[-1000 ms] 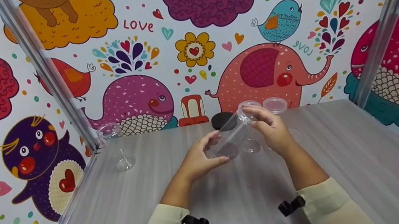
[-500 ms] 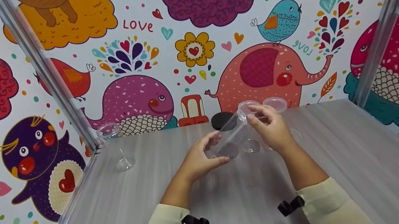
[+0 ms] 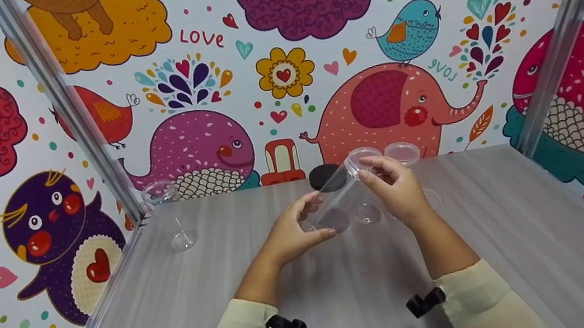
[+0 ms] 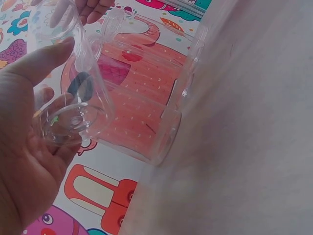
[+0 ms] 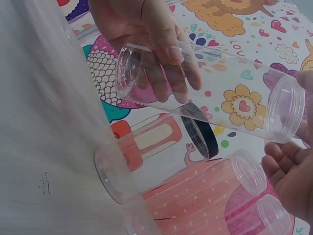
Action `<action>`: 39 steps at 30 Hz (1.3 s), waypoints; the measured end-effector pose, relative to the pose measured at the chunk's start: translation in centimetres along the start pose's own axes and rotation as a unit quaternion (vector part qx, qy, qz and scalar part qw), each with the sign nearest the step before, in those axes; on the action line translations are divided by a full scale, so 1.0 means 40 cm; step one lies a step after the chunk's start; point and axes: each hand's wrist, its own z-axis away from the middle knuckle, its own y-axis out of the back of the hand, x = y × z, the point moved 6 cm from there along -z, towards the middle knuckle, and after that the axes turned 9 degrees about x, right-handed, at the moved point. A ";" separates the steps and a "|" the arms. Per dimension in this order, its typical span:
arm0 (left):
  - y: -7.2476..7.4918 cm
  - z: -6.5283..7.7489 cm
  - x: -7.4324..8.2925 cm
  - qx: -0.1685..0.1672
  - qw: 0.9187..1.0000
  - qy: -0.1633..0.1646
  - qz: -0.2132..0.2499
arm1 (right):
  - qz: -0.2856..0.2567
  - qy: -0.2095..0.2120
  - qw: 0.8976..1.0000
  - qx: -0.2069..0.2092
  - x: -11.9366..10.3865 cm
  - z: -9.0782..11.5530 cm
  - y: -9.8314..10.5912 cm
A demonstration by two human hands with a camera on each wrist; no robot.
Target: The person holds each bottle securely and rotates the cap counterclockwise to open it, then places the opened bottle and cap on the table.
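A clear plastic jar (image 3: 336, 195) is held above the table, leaning with its mouth up to the right. My left hand (image 3: 287, 238) grips it near the base, thumb on one side and fingers on the other, as the right wrist view shows with the jar (image 5: 210, 90) across it. At the rim, my right hand (image 3: 402, 192) pinches with curled fingers and thumb. Whether a clear cap sits on that rim, I cannot tell. Just behind stands another clear jar with a black lid (image 3: 326, 177); in the right wrist view the black lid (image 5: 200, 132) shows plainly.
Two more clear jars stand behind my right hand, one with its rim (image 3: 402, 154) showing. Farther left is a lone clear jar (image 3: 179, 218). The grey table (image 3: 176, 314) meets a patterned wall (image 3: 287, 125), with metal posts (image 3: 74, 113) at the sides.
My right-hand fingers have shifted around the jar's rim, the thumb moving slightly left. The left hand and the jar stay nearly in place.
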 end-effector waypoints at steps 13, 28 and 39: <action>0.002 0.002 0.001 0.004 1.000 0.002 0.002 | -0.089 0.025 0.995 -0.034 -0.007 0.006 -0.010; 0.001 0.002 0.007 0.002 1.000 -0.008 0.005 | -0.048 0.027 0.998 -0.016 -0.001 -0.004 -0.008; 0.002 0.005 0.005 -0.002 1.000 -0.005 -0.002 | 0.047 -0.006 0.999 -0.001 0.008 -0.008 -0.005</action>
